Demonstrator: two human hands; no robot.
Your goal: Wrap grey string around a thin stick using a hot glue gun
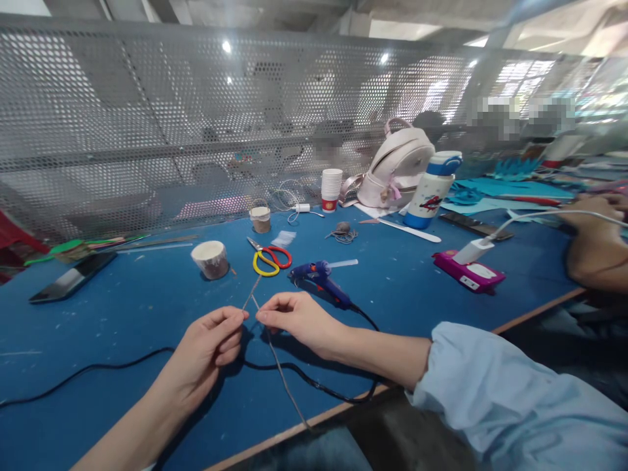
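Note:
My left hand (pixel 210 347) and my right hand (pixel 294 317) meet above the blue table (pixel 122 314), both pinched on thin grey wires (pixel 279 366). The wires cross between my fingertips; one end points up toward the scissors, another runs down past the table's front edge. A blue glue gun (pixel 321 280) lies just beyond my right hand, its black cable (pixel 314 383) looping under my wrists. Scissors (pixel 269 258) with yellow and red handles lie farther back.
A paper cup (pixel 210 259), a small roll (pixel 260 219), stacked cups (pixel 331 190), a pink backpack (pixel 397 167), a bottle (pixel 434 190), a phone (pixel 73 278) and a pink device (pixel 468 269) sit around. Another person's arm (pixel 596 245) rests at right. A perforated metal screen (pixel 196 124) backs the table.

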